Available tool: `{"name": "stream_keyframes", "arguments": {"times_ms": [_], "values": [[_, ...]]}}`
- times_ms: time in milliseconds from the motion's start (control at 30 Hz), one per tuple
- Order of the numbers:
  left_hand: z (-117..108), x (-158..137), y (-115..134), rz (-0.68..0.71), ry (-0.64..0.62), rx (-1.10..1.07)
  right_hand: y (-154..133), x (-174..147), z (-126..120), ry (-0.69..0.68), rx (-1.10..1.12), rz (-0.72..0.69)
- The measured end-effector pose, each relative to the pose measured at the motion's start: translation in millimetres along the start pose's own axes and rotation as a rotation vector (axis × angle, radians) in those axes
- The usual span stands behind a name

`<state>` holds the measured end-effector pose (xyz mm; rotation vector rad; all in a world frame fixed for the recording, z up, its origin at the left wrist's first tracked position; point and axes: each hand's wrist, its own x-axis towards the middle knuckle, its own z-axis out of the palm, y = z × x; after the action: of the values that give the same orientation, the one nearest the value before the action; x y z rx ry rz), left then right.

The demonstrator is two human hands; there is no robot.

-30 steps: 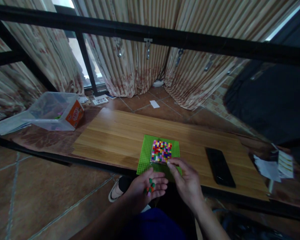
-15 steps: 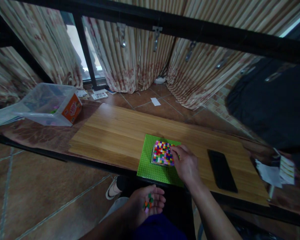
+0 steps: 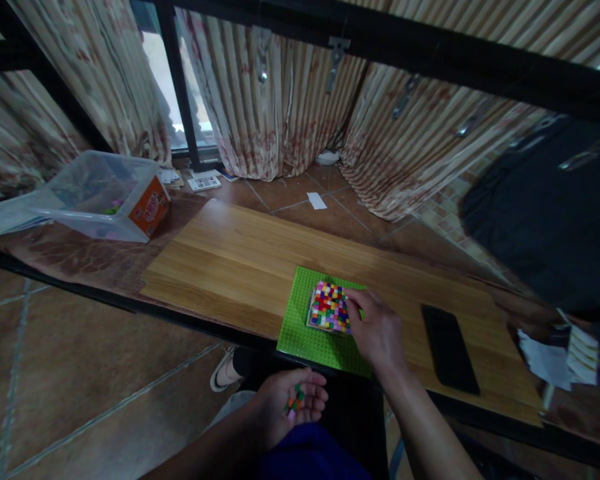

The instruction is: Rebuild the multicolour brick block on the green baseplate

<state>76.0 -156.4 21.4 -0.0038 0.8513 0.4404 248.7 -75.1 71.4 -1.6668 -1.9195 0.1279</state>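
Note:
My left hand (image 3: 276,399) lies palm up below the table edge, fingers loosely curled, with several small toy bricks (image 3: 295,403) in green, orange and pink resting in its palm. Over the right side of a square block of many-coloured bricks (image 3: 329,308), my right hand (image 3: 380,330) has thumb and index finger closed together at the block's edge. Whatever sits between those fingertips is hidden. Beneath the block is a green studded baseplate (image 3: 296,333), whose right part my right hand and wrist cover.
A wooden board (image 3: 220,267) lies on the table under the baseplate. To the right rests a black phone-like slab (image 3: 450,350). A clear plastic bin (image 3: 95,223) with an orange label stands far left. Papers (image 3: 545,359) lie at the right end. A dark metal bar crosses above.
The whole view has shifted slightly. My right hand stays at the block's right edge, its fingertips a little nearer the upper right corner. My left hand still holds the bricks.

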Motion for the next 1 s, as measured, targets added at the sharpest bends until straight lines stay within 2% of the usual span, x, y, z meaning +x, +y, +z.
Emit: {"name": "stream_keyframes", "arguments": {"times_ms": [233, 467, 633, 767, 1000], "values": [[3, -2, 5, 0.016, 0.012, 0.008, 4, -7, -6, 0.067, 0.065, 0.074], [4, -1, 5, -0.001, 0.016, 0.016, 15, -7, 7, 0.205, 0.211, 0.266], [6, -2, 6, 0.008, 0.022, 0.026, 22, -2, 23, 0.09, 0.375, 0.394], [7, -2, 8, 0.004, 0.03, 0.037, 23, 0, 25, 0.049, 0.509, 0.48], [7, 0, 8, 0.0, 0.016, 0.025, 20, 1, 26, 0.061, 0.609, 0.493]]}}
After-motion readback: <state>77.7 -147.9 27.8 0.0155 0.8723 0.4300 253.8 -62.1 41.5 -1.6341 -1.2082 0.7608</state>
